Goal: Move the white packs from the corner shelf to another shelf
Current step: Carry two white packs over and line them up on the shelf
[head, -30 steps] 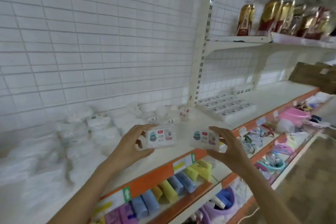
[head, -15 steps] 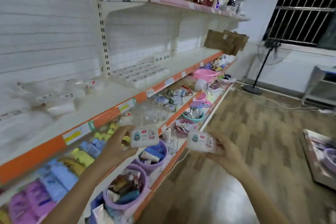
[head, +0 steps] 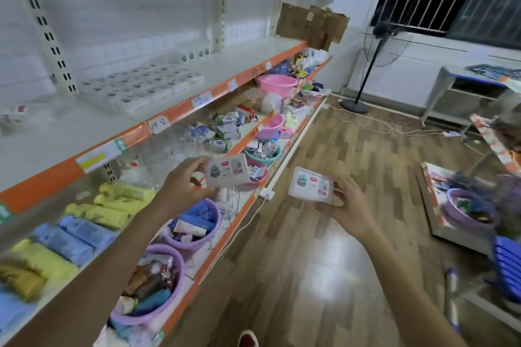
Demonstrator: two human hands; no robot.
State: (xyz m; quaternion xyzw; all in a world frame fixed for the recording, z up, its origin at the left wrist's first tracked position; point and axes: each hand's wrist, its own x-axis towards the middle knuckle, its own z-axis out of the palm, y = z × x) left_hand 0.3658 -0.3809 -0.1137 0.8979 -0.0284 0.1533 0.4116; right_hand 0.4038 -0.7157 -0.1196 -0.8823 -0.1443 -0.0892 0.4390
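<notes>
Both arms have swung right; left hand (head: pixel 184 186) and right hand (head: pixel 348 207) each grip a white pack.

Bright overexposed shelves, floor glare, edge blur, wide-angle distortion.

Blurring: white packs (head: pixel 17 114) at left edge, being cut off by frame. Print on left-hand pack (head: pixel 227 170) and right-hand pack (head: pixel 311 184) showing too small to read. Right hand (head: pixel 348 210) fingers hiding behind its pack.
</notes>
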